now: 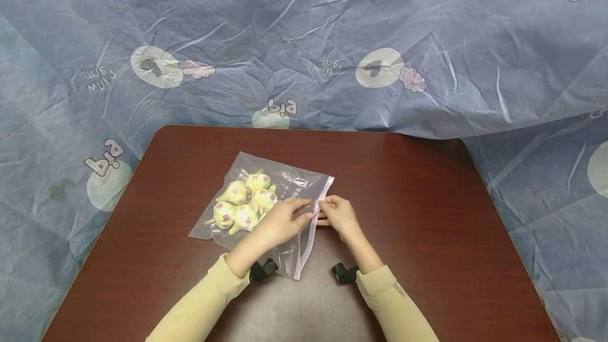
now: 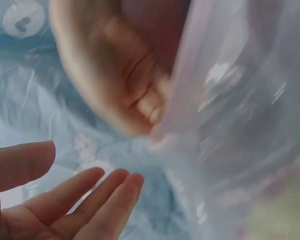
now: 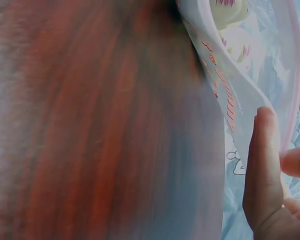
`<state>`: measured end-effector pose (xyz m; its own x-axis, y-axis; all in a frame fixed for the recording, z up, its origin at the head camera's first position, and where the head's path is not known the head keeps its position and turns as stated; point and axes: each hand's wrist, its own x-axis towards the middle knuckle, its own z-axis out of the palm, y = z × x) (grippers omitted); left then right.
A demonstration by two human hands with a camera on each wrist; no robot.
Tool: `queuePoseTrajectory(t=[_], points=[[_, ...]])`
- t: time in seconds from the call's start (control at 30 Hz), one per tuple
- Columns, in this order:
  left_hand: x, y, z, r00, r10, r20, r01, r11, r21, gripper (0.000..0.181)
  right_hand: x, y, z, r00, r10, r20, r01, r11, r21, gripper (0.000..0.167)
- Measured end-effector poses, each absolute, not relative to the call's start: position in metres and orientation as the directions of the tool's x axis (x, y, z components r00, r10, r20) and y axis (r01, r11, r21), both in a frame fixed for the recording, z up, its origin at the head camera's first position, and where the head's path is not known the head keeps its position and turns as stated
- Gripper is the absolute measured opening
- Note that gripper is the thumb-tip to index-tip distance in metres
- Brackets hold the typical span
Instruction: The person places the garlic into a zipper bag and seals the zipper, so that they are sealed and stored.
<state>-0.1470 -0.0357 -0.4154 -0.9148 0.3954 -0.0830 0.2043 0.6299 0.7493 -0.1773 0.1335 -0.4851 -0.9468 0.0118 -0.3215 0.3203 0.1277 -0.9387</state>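
A clear zip bag (image 1: pixel 304 183) with a pale pink zip edge lies on the table, its mouth toward the right. Several garlic bulbs (image 1: pixel 236 192), yellowish with purple-pink marks, are inside its left part. My right hand (image 1: pixel 340 218) pinches the zip edge near its middle. In the left wrist view, the right hand's fingertips meet the bag's rim. Over the bag, close to that edge, is my left hand (image 1: pixel 285 221), its fingers extended and apart (image 2: pixel 65 205). The mouth gapes beside the right thumb (image 3: pixel 262 160) in the right wrist view. Some bulbs hide behind the left forearm.
The dark red-brown table (image 1: pixel 408 189) extends around the bag on all sides. A blue patterned cloth (image 1: pixel 304 30) hangs behind and beside it. Black wrist cameras (image 1: pixel 344 273) are strapped beneath both wrists.
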Motion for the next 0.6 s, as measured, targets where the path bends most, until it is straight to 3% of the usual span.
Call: queuePoseTrajectory(t=[0.3,0.6], points=[[-0.181,-0.034,-0.4,-0.914,0.399,-0.066,0.211,0.61,0.764,0.034,-0.165,0.139,-0.489,-0.956,0.005,-0.292,0.291,0.116,-0.95,0.018],[-0.218,-0.002,-0.414,-0.901,0.427,-0.078,0.261,0.676,0.689,0.031,-0.157,0.137,-0.491,-0.967,0.016,-0.253,0.253,0.127,-0.959,0.016]])
